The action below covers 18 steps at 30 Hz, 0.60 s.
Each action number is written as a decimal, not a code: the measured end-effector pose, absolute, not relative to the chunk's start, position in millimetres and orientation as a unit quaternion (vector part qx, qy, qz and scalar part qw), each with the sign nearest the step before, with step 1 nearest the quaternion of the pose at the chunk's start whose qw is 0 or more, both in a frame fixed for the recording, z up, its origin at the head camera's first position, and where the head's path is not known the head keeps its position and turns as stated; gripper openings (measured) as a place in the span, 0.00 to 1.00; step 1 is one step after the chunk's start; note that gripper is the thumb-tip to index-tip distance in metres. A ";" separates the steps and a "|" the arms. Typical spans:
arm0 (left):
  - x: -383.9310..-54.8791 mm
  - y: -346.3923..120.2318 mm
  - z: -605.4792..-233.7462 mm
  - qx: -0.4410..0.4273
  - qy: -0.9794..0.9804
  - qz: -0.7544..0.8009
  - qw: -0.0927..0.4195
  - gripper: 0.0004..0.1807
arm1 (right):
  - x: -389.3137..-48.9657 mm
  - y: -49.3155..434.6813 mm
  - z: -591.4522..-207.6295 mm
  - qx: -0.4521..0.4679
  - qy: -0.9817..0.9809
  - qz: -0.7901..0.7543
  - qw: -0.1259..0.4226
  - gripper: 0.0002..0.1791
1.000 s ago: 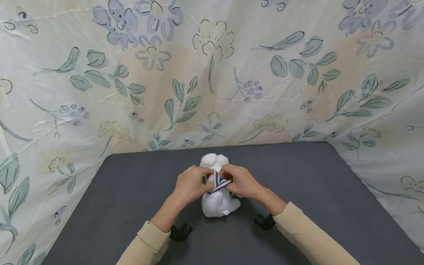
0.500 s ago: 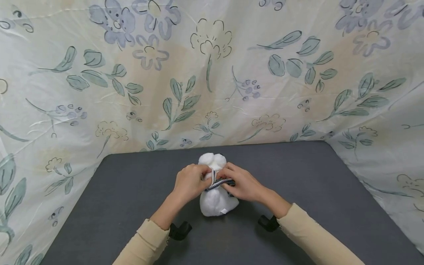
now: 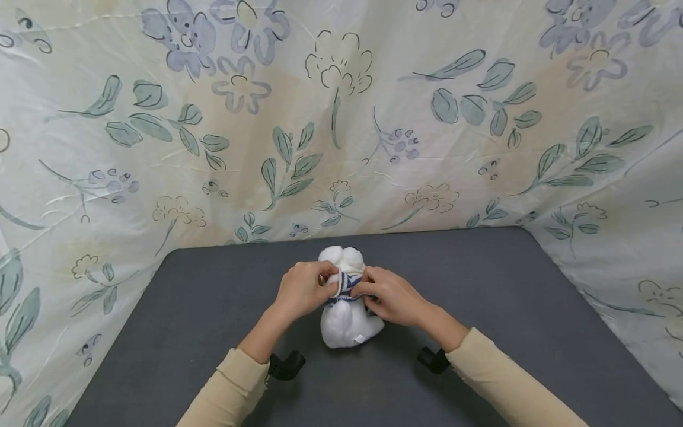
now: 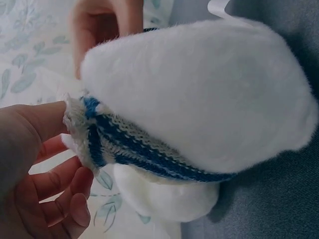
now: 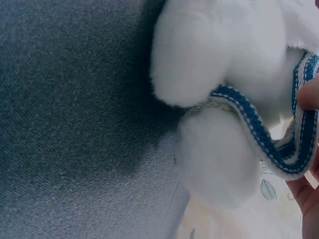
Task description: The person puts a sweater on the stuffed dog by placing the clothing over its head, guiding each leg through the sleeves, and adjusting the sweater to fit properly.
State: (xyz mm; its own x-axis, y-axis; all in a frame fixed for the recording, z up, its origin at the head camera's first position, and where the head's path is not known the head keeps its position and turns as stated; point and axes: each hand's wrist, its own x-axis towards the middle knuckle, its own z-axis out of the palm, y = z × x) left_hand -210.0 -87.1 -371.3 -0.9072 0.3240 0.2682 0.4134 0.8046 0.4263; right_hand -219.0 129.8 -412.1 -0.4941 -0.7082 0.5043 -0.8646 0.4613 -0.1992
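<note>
A white plush toy [image 3: 341, 326] sits upright on the dark table, with a small tag low on its right side. A blue-and-white striped knitted scarf [image 3: 348, 283] goes round its neck. On the left, my left hand [image 3: 304, 287] pinches the scarf's edge; the left wrist view shows the gathered white end of the scarf [image 4: 144, 144] at its fingertips. My right hand [image 3: 395, 296] is at the toy's other side. In the right wrist view its thumb [image 5: 309, 94] presses on a looped length of the scarf [image 5: 259, 129], with fingers behind. The fingers partly hide the scarf in the head view.
The dark grey table [image 3: 224, 308] extends around the toy on all sides. Behind it hangs a floral curtain [image 3: 341, 166], which also runs along both sides. Black wrist mounts [image 3: 286, 365] stick out below both wrists, close above the tabletop.
The scarf strip between the hands has shifted, and more of its stripes now show across the toy's neck. My right fingers have changed their hold on it. The toy stays nearly in place.
</note>
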 end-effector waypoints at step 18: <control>-210.5 -88.9 -370.4 -0.194 -0.941 -0.267 0.070 0.05 | -217.7 105.0 -405.3 0.376 -0.872 0.211 0.230 0.19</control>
State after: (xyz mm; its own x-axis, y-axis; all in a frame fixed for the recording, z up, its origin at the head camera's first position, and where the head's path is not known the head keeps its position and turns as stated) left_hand -210.5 -88.9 -370.4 -0.9151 0.3276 0.2352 0.4023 0.7824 0.4754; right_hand -217.7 105.0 -405.3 -0.6116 -0.5584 0.5605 -0.7530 0.6282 -0.1957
